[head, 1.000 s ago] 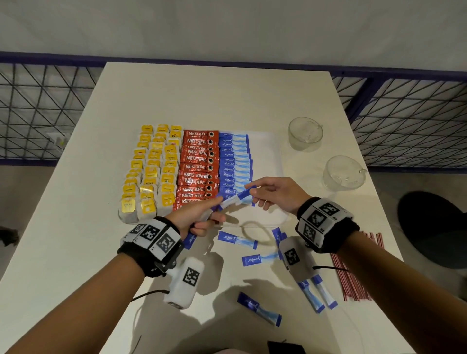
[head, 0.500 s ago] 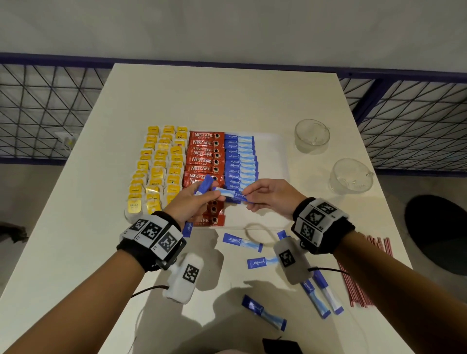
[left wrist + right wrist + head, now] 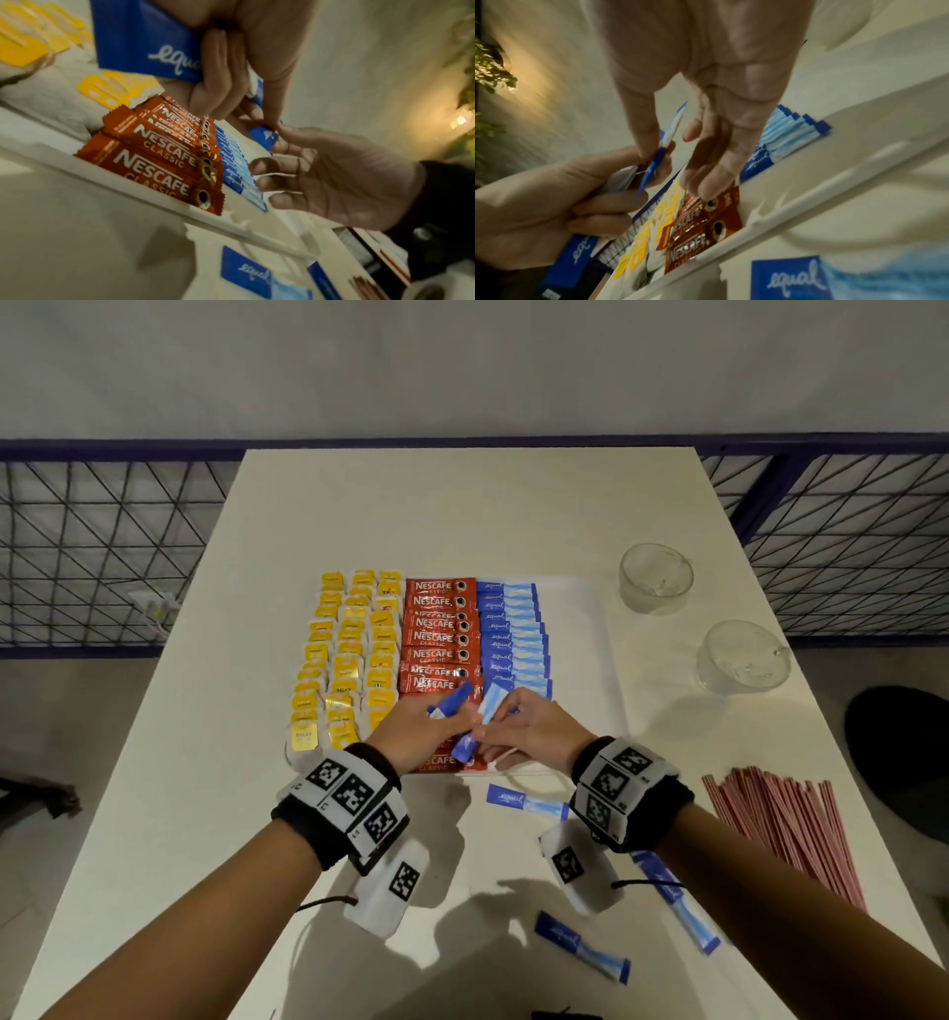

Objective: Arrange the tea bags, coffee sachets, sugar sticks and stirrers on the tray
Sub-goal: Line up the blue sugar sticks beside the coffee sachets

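Where hands overlap near tray row hidden: left hand (image 3: 418, 734) grip clutches sugar sticks (image 3: 449, 706), right hand (image 3: 534, 731) pinches one.

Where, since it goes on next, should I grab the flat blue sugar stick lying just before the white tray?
Pinch the blue paper sugar stick across its narrow middle, from above: it lies flat on the white table, crosswise, both long edges free.

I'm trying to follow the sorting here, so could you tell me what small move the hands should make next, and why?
Probably the right hand should draw the sugar stick it pinches out of the left hand, which holds more sticks, and lay it at the near end of the blue row on the tray. That row stops short of the tray's near edge.
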Demonstrator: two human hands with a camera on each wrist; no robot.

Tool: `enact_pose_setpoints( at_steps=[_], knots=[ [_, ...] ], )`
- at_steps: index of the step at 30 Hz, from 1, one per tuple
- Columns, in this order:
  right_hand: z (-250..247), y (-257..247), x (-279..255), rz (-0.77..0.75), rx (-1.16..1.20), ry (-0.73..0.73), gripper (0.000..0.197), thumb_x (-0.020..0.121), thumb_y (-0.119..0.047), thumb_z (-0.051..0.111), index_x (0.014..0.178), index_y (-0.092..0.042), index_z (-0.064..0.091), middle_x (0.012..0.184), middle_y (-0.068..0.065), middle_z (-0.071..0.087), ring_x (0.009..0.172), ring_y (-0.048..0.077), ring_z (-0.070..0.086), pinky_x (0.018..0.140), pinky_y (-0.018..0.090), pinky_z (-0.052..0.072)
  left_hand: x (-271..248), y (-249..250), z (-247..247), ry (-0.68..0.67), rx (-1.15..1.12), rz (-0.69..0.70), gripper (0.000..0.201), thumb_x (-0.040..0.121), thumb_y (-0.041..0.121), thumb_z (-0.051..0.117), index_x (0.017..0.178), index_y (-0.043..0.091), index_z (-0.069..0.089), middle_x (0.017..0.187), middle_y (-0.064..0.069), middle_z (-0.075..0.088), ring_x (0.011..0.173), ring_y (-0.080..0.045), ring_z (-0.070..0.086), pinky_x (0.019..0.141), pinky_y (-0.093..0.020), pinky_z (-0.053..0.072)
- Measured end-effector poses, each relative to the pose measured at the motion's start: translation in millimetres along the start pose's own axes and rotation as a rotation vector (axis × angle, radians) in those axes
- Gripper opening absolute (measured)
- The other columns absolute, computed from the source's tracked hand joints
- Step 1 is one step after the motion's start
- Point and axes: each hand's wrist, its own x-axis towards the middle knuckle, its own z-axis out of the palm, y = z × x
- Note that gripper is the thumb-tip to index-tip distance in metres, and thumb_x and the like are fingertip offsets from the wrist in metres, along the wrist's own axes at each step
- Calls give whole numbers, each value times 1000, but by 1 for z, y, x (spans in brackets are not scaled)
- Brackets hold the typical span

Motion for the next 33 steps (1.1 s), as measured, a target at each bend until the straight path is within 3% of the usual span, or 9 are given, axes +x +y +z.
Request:
enact_pose_setpoints(
  at_steps=[3,8,10,14,16,19,24,29,33],
  knots=[
    [-12,5,-1,-22,50,90,17,86,-11,63,85,-17,47,74,9,62,57,15,58,56,25,52,4,-3,2,-57,130,40,13,88,24,63,88,13,70,85,-13,68,76,-21,58,72,-27,40],
    [-37,14,-9,-14,-68,207,18,84,-2,63,69,-12,60,58,4,54,40,2,50,48,12,46,10,6,15,-108,314,113,16,89,33,60,89,20,69,69,-7,56,59,-15,44,53,-16,30],
    [-48,21,-10,19,-144,289,15,83,-2,63,70,-7,63,56,5,53,42,5,49,47,11,43,13,10,19,-64,334,120,9,90,32,59,86,25,64,65,2,51,57,-12,41,49,-15,31],
    [-63,39,-7,136,-185,361,12,83,1,62,91,7,68,47,0,57,40,5,52,48,12,46,19,6,21,-6,295,90,18,89,25,61,102,13,67,94,-3,63,84,-17,54,61,-11,34],
    [-64,40,-6,178,-165,349,10,82,6,60,82,2,69,55,5,60,37,1,53,45,8,47,18,3,22,6,329,72,18,90,24,60,102,12,67,95,-3,62,84,-16,53,61,-12,34],
    [-61,36,0,233,-192,341,23,84,1,60,65,-12,62,64,7,59,48,10,54,44,10,46,18,2,25,3,484,76,20,92,29,56,101,14,66,92,-1,58,81,-16,51,59,-20,34],
    [-55,26,10,317,-116,354,21,83,-3,64,62,-5,62,58,8,57,51,16,49,57,22,47,21,8,32,-43,684,78,18,91,28,56,103,16,64,102,-2,57,88,-17,52,75,-28,40],
    [-52,22,16,357,-78,400,25,84,-3,63,60,-3,59,72,17,62,50,18,46,53,24,45,30,14,44,-91,883,118,32,93,32,53,122,18,52,125,0,52,111,-18,52,93,-33,44],
    [-51,19,18,415,-105,430,31,83,-1,63,54,-5,53,53,9,57,46,17,44,58,26,45,37,16,51,-90,985,144,27,94,29,50,117,16,52,122,-1,53,108,-21,53,90,-36,46]
  ],
)
